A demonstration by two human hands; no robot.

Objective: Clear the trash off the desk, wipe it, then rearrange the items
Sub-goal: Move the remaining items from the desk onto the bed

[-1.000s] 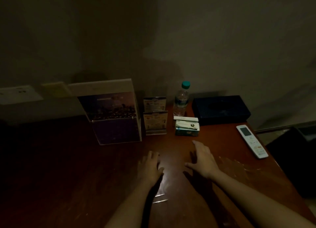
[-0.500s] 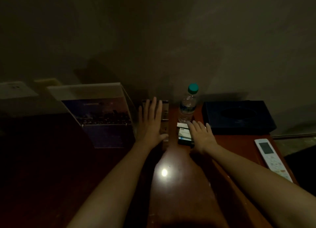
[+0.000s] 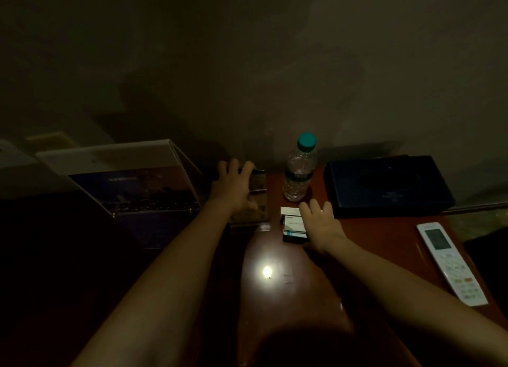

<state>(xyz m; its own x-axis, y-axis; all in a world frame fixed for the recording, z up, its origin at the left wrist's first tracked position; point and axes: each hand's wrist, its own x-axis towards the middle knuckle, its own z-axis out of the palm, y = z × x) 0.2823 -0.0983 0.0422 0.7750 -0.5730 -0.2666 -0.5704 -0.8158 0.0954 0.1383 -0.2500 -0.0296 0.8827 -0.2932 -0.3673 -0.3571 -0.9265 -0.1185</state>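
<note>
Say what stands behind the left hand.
A small card stand, only its right part showing. The left hand covers the rest, fingers curled over its top edge. The cards' print is too dark to read.

My only view comes from a wide-angle camera worn on the person's head, looking forward and steeply down across a dim reddish desk (image 3: 275, 306) toward the wall (image 3: 247, 64) behind it, which fills the upper half of the frame. The camera sits close: both bare forearms enter from the bottom edge and stretch to the left hand (image 3: 233, 190) and right hand (image 3: 323, 225) at mid-frame, beside a card holder (image 3: 259, 198) and a bottle (image 3: 298, 171). The lens also takes in a display stand (image 3: 132, 190) at the left and a remote (image 3: 450, 262) near the right edge.
</note>
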